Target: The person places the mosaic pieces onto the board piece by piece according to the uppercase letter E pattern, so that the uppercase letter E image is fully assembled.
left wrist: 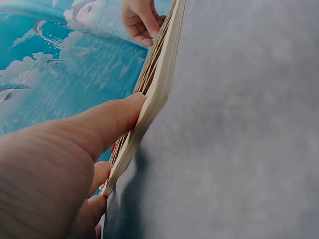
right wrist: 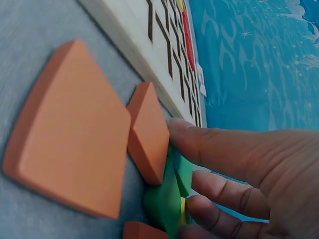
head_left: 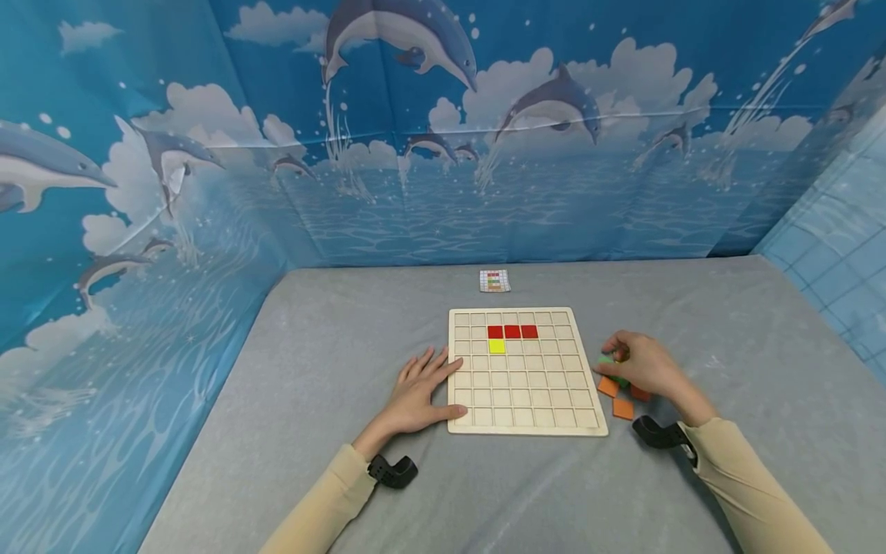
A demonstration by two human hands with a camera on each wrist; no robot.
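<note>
A pale wooden grid board [head_left: 533, 398] lies flat on the grey surface. Three red tiles [head_left: 512, 332] form a row in its upper part, with a yellow tile [head_left: 497, 346] below the leftmost one. My left hand [head_left: 418, 396] rests at the board's left edge, fingers spread, thumb on the rim. Right of the board, my right hand [head_left: 644, 365] reaches over a loose group of tiles, thumb and fingers apart. In the right wrist view, green tiles [right wrist: 162, 204] and a sliver of yellow [right wrist: 183, 210] lie by its fingertips. Several orange tiles [head_left: 623, 408] lie nearer the wrist.
A small card [head_left: 494, 281] printed with a coloured grid lies beyond the board's far edge. A blue curtain [head_left: 443, 200] with dolphins hangs behind the table and along its left side. Black bands [head_left: 393, 471] circle both wrists.
</note>
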